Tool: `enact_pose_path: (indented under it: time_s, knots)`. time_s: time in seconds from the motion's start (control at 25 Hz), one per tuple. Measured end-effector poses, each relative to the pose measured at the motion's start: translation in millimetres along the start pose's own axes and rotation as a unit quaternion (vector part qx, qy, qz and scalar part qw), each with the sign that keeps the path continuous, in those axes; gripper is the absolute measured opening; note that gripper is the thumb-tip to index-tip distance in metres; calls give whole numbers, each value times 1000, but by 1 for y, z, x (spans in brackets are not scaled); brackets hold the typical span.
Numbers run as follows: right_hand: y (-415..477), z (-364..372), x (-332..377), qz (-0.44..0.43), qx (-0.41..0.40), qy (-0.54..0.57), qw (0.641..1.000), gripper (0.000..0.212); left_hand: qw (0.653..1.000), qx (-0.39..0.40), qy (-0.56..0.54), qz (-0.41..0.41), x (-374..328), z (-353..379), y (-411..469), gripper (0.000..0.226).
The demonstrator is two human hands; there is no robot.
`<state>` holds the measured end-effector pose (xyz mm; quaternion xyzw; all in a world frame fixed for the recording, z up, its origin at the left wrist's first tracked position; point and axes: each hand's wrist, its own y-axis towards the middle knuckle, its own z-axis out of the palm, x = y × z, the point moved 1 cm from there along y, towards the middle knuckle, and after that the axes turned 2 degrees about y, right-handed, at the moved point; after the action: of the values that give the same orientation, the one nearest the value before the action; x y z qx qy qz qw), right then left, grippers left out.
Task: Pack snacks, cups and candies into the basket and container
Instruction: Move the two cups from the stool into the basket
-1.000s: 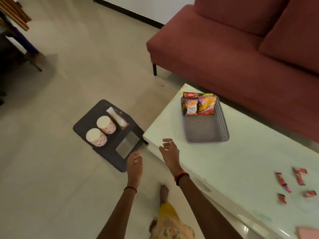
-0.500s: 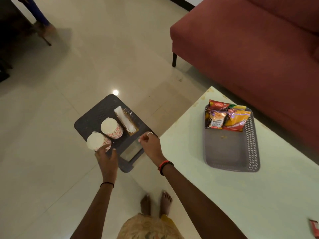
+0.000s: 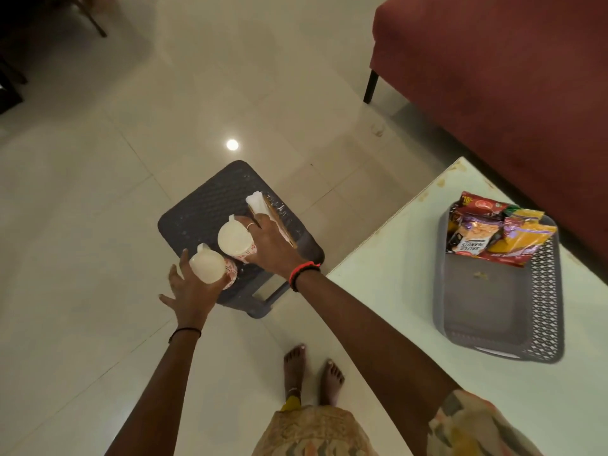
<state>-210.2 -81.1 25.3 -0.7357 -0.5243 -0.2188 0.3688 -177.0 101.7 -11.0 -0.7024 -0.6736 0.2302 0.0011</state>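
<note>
Your left hand (image 3: 190, 291) is cupped around the near cup stack (image 3: 210, 266), thumb up its left side, fingers fanned underneath; looks tipped toward you, bottom facing the camera. Your right hand (image 3: 269, 245) wraps the far cup stack (image 3: 235, 238) from its 3 o'clock side, fingers curled round the printed wall, ring finger near the top. Both stacks sit at the near edge of the dark stool (image 3: 210, 205); a white paper packet (image 3: 263, 207) lies at 1 o'clock from the right hand, just beside it. Grip looks partial on both, so close the fingers fully round the walls before lifting; paper cups crush easily, so squeeze lightly and support from below. Lift straight up, clear the packet, then swing to 3 o'clock. The grey basket (image 3: 546, 291) sits on the white table (image 3: 394, 291), snack packs (image 3: 493, 235) filling its far end; the near half is free, so set the cups there upright, one hand at a time.
</note>
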Motion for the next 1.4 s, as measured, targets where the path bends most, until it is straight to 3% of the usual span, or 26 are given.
enact_pose_path:
  time_s: [0.16,0.4,0.56,0.88,1.08,1.4]
  knots:
    - [19,13,-3,-14,53,-43,998,89,996,60,-69,-12,7,8,13,109]
    - [30,32,-3,-48,28,-82,995,79,991,16,-123,44,3,9,14,96]
    - [37,38,0,-27,0,-69,997,68,989,16,-141,29,7,4,11,94]
    - [21,43,17,-22,-33,-15,999,77,985,-12,-170,-14,26,-36,9,90]
    - [4,21,42,-21,-59,9,998,81,984,-18,-179,-8,16,-66,-3,89]
    - [-55,-49,38,40,-158,57,985,81,977,22,-195,79,-52,-91,-28,89]
